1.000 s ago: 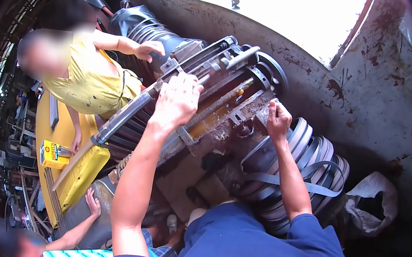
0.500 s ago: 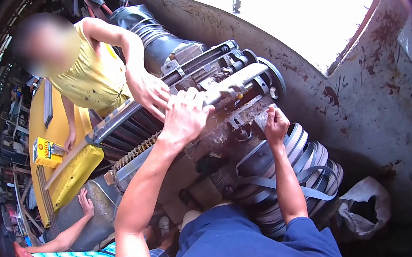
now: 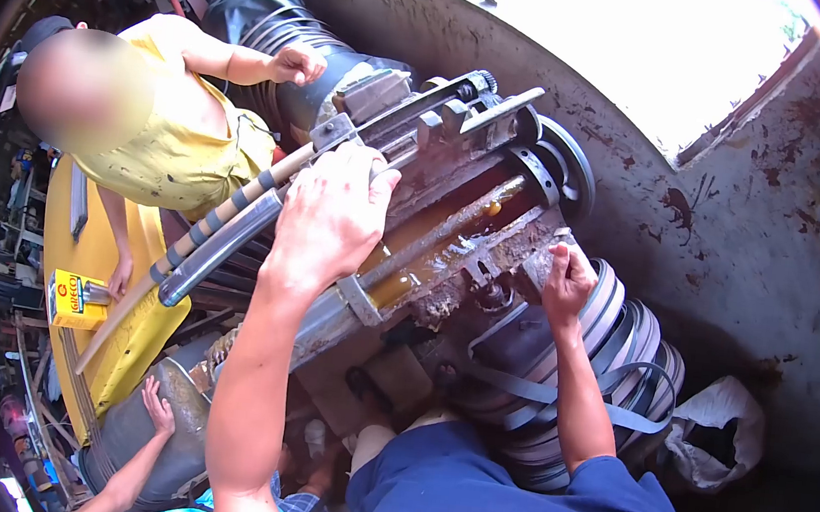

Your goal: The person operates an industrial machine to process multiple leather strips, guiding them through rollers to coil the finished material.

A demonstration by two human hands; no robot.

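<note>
My left hand (image 3: 331, 220) is wrapped over the metal roller and frame part of the machine (image 3: 343, 134), its fingertips partly hidden. On the right, my right hand (image 3: 568, 282) is closed near the machine's lower edge, beside the rusty bracket; what it grips, if anything, is hidden. Between my hands lies an open trough (image 3: 430, 258) with yellow-brown glue-like liquid and a roller in it. A long striped pole (image 3: 225, 212) runs down to the left from the frame. The handwheel (image 3: 569, 173) is at the machine's right end.
A co-worker in a yellow top (image 3: 186, 148) stands at the left, one fist raised. Another person's hand (image 3: 157, 406) rests on a grey drum. A yellow box (image 3: 77, 301) sits on a yellow surface. Coiled belts (image 3: 608, 367) and a white sack (image 3: 716, 433) lie right.
The upper frame and roller have swung up and left with my left hand, exposing the trough. The co-worker's hand has left the roller and lifted. The view has shifted slightly.
</note>
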